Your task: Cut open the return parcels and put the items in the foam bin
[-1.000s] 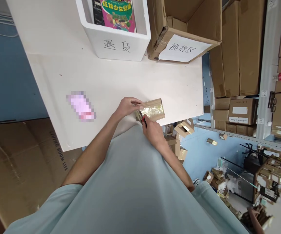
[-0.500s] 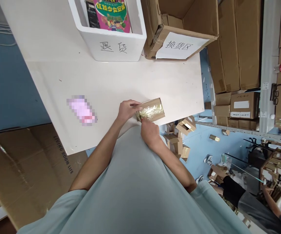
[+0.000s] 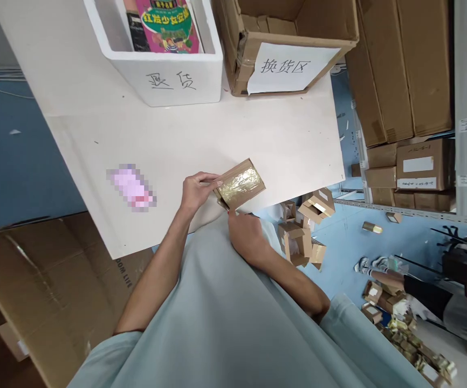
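Observation:
A small flat cardboard box with shiny clear tape over its face lies tilted near the table's front edge. My left hand pinches its left corner between thumb and fingers. Just below the box's lower edge, my right hand is closed in a fist, knuckles up. A small red bit shows at its fingertips, beside the box's lower left corner; the rest of what it grips is hidden. On the table to the left lies a pink blurred-out item.
A white foam bin holding books and an open cardboard carton with a paper label stand at the table's back. Opened boxes litter the blue floor at right, where another person's legs show. Shelving with cartons stands beyond.
The box has turned anticlockwise, its right end now tilted further up. Both hands have shifted slightly left and down with it, and the view has moved a little.

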Motion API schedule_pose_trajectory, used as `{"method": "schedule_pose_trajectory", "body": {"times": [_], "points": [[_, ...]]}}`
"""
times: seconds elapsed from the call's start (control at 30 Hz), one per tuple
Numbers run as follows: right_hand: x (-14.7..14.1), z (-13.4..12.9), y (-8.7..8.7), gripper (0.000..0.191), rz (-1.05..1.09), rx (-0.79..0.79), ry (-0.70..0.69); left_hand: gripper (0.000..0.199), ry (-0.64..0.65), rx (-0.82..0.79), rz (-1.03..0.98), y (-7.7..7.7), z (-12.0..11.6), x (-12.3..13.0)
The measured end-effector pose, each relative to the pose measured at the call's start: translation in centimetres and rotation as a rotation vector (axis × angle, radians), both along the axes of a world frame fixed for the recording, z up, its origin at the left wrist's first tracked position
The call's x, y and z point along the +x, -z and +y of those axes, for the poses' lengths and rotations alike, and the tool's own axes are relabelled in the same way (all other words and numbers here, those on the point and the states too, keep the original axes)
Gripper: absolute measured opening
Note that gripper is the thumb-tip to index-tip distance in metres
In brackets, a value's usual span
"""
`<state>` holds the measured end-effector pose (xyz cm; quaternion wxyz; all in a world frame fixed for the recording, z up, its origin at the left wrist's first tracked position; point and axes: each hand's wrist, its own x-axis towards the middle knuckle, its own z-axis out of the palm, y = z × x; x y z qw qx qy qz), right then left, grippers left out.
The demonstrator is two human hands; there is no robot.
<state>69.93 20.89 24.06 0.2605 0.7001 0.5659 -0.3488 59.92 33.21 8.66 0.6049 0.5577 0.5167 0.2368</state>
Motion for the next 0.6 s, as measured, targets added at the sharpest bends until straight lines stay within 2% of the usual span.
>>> {"method": "schedule_pose_trajectory", "body": {"times": [0.1, 0.2, 0.33, 0.4, 0.5, 0.6], "points": [[2.7, -1.5, -0.9, 0.053, 0.047, 0.075, 0.047, 0.026, -0.020, 0.029, 0.035, 0.1, 0.0, -0.3], [6.6, -2.4, -1.4, 0.052, 0.059, 0.161, 0.190, 0.025, -0.025, 0.054, 0.085, 0.0, 1.0, -0.7], [11.7, -3.1, -0.3, 0.047, 0.034, 0.247, 0.398, 0.026, 0.060, 0.125, 0.165, -1.3, 1.9, -0.3], [13.3, -3.4, 0.9, 0.043, 0.058, 0.281, 0.460, 0.027, 0.112, 0.265, 0.237, -2.7, 1.2, 1.0], [14.4, -3.6, 2.3, 0.041, 0.106, 0.310, 0.494, 0.033, 0.233, 0.533, 0.302, -4.7, -1.2, 4.0], [14.5, -3.3, 3.0, 0.043, 0.155, 0.336, 0.467, 0.029, 0.377, 0.622, 0.284, -5.4, -3.6, 7.1]]}}
